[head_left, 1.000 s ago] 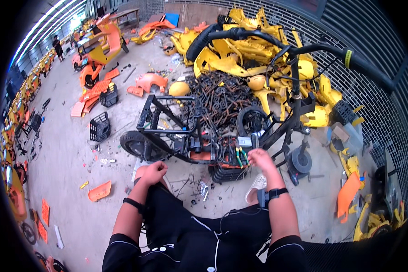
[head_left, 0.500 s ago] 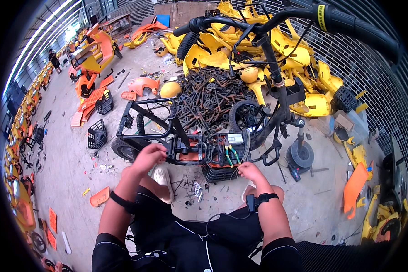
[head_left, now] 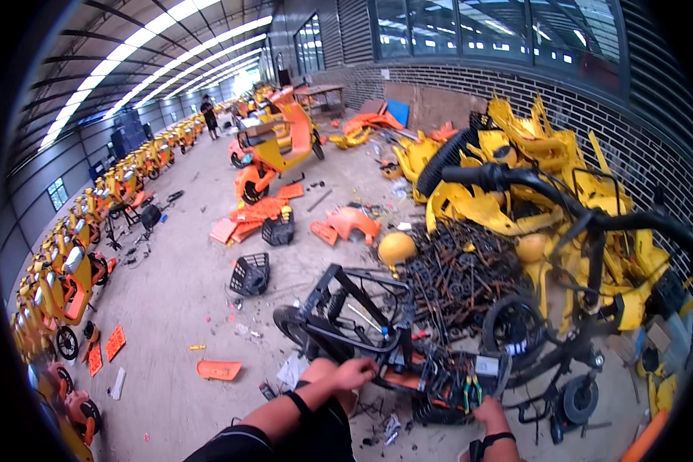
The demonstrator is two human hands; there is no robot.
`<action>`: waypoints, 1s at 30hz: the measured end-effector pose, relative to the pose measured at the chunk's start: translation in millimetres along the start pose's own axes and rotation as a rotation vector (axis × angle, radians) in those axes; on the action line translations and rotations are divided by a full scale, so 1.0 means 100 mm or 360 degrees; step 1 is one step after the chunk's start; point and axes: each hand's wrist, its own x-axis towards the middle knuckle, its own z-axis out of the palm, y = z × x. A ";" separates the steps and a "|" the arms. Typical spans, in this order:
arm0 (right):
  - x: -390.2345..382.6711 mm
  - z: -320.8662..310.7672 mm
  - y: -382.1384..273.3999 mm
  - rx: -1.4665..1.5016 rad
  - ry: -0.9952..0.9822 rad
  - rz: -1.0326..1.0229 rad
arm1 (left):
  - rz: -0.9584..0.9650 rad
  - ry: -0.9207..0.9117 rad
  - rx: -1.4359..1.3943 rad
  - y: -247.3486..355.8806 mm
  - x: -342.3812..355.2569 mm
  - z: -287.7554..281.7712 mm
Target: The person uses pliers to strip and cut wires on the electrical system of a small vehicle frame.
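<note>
My left hand (head_left: 359,372), fingers curled, reaches to the left part of a stripped black scooter frame (head_left: 334,314), beside its orange floor section (head_left: 400,378); what it grips, if anything, is unclear. My right hand (head_left: 487,410) is low at the frame's front, fingers closed on something too small to name, just below green-and-yellow handled pliers (head_left: 472,391) lying among exposed wires. A silver box (head_left: 487,365) sits in the frame. Black handlebars (head_left: 624,222) stand over the right side, and a rear wheel (head_left: 286,322) shows at the left end.
Yellow body panels (head_left: 473,204) and rusty black metal parts (head_left: 450,269) are piled behind the frame. A black basket (head_left: 249,274) and orange pieces (head_left: 219,369) lie on the concrete floor. Scooters (head_left: 75,285) line the left wall. A person (head_left: 209,115) stands far back. A wheeled part (head_left: 579,400) lies at right.
The view has swung up and left, showing more of the hall. My left hand has moved forward to the frame, and my right hand is lower beside the wires.
</note>
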 end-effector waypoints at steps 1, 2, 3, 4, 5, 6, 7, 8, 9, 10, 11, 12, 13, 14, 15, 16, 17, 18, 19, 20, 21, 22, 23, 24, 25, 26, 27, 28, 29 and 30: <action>-0.11 0.04 -0.27 0.0014 0.0052 0.0046 | -0.0162 -0.0014 -0.0086 0.01 -0.13 -0.06; -0.06 0.16 -0.43 0.0019 0.0146 0.0033 | -0.0115 -0.0042 -0.0186 -0.01 -0.17 -0.09; -0.04 0.33 -0.48 0.0019 0.0234 0.0019 | -0.0074 -0.0067 -0.0291 -0.05 -0.20 -0.10; 0.12 0.52 -0.37 0.0015 0.0375 0.0027 | -0.0072 -0.0093 -0.0189 0.00 -0.12 -0.04; 0.10 0.67 -0.48 -0.0112 0.0420 0.0020 | -0.0179 -0.0118 0.0034 0.05 -0.17 -0.07; 0.21 0.81 -0.47 -0.0278 0.0655 0.0042 | -0.0081 -0.0089 0.0097 0.03 -0.12 -0.05; 0.36 0.95 -0.36 -0.0449 0.0891 0.0091 | 0.0027 -0.0084 0.0149 0.02 -0.06 0.03; 0.51 1.02 -0.26 -0.0496 0.0979 0.0083 | 0.0004 -0.0118 0.0162 0.03 -0.02 0.07; 0.61 0.97 -0.22 -0.0553 0.1067 0.0061 | -0.0024 -0.0141 0.0168 0.06 0.00 0.07; 0.65 0.95 -0.15 -0.0612 0.1160 0.0046 | -0.0043 -0.0168 0.0172 0.10 0.04 0.09; 0.63 0.95 -0.06 -0.0558 0.1033 0.0089 | -0.0055 -0.0208 0.0195 0.15 0.07 0.11; 0.48 0.92 -0.29 -0.0491 0.0860 0.0073 | -0.0134 -0.0218 0.0233 0.13 -0.06 0.05; 0.31 0.76 -0.56 -0.0428 0.0698 0.0062 | -0.0200 -0.0226 0.0270 0.13 -0.16 -0.02; 0.19 0.60 -0.62 -0.0374 0.0849 -0.0013 | -0.0227 -0.0236 0.0238 0.18 -0.15 -0.03; -0.20 0.24 -1.06 -0.0201 0.0649 -0.0051 | -0.0243 -0.0159 0.0246 0.06 -0.32 -0.10; -0.21 0.00 -1.02 -0.0152 0.0666 0.0013 | -0.0184 -0.0176 0.0239 0.06 -0.21 -0.04; -0.19 -0.13 -0.92 -0.0099 0.0677 0.0067 | -0.0134 -0.0188 0.0235 0.08 -0.13 0.01; -0.15 -0.22 -0.85 0.0087 0.0710 0.0154 | -0.0130 -0.0186 0.0267 0.12 -0.08 0.02; -0.12 -0.29 -0.79 0.0275 0.0741 0.0235 | -0.0144 -0.0200 0.0267 0.12 -0.05 0.03; -0.11 -0.35 -0.72 0.0465 0.0771 0.0315 | -0.0161 -0.0216 0.0269 0.11 -0.03 0.04; -0.45 -0.71 -1.00 0.1078 0.0393 0.0239 | -0.0234 -0.0206 0.0281 0.03 -0.15 0.00; -0.40 -0.73 -0.76 0.1651 0.0203 0.0282 | -0.0288 -0.0211 0.0261 0.02 -0.08 0.05; -0.37 -0.76 -0.52 0.2222 0.0001 0.0313 | -0.0257 -0.0215 0.0279 0.01 -0.01 0.11; -0.42 -0.80 -0.43 0.2640 -0.0130 0.0247 | -0.0238 -0.0233 0.0310 -0.01 0.07 0.18; -0.51 -0.82 -0.40 0.3056 -0.0276 0.0180 | -0.0236 -0.0258 0.0342 -0.04 0.09 0.23; -0.60 -0.88 -0.45 0.3110 -0.0308 0.0128 | -0.0132 -0.0346 0.0370 -0.14 0.13 0.29; -0.73 -0.93 -0.46 0.3149 -0.0247 0.0085 | -0.0122 -0.0477 0.0445 -0.08 0.20 0.38; -0.88 -0.89 -0.55 0.3235 -0.0162 0.0126 | -0.0109 -0.0539 0.0543 -0.04 0.14 0.47; -0.97 -0.96 -0.63 0.3160 -0.0208 0.0025 | -0.0078 -0.0605 0.0660 -0.01 0.17 0.48; -0.93 -0.95 -0.50 0.3055 -0.0385 -0.0088 | -0.0171 -0.0786 0.0768 0.40 0.22 0.52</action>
